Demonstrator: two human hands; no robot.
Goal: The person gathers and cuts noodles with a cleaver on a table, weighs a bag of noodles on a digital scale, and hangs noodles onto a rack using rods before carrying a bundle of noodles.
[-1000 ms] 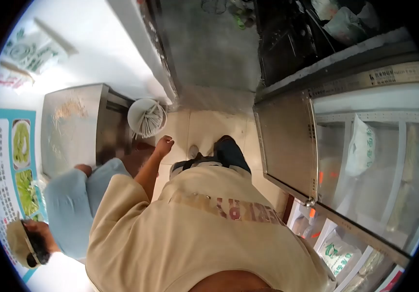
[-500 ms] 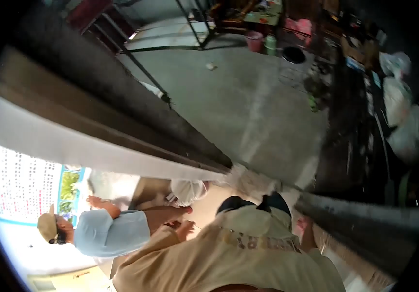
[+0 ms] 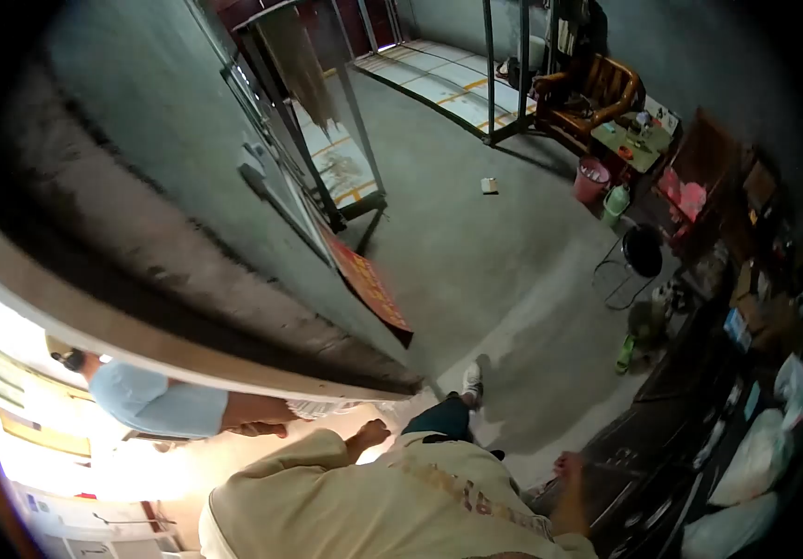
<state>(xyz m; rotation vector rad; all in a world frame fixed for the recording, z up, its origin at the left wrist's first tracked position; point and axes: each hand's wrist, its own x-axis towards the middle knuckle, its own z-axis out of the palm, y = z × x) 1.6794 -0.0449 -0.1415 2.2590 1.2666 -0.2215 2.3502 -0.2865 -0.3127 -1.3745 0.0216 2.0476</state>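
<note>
My left hand [image 3: 369, 435] hangs by my left side near the door frame, its fingers curled into a loose fist with nothing visible in it. On the other side, my right hand [image 3: 569, 464] is low beside the dark door panel [image 3: 616, 466]. Its fingers look curled in and no object shows in them; whether it touches the panel I cannot tell. One foot in a white shoe [image 3: 473, 377] is on the grey concrete floor [image 3: 457, 270] past the doorway.
A wall edge [image 3: 233, 317] runs along the left; beyond it sits a person in a light-blue top [image 3: 159, 401]. Inside are metal frames [image 3: 490, 74], a wooden chair [image 3: 597, 93], a pink bucket [image 3: 591, 179], a black stool [image 3: 641, 252] and white bags [image 3: 751, 456]. A small box [image 3: 489, 185] lies on the floor.
My view has moved forward into the doorway, showing more of the room. The seated person has shifted down and left in view. My left hand has gone from loosely spread to curled.
</note>
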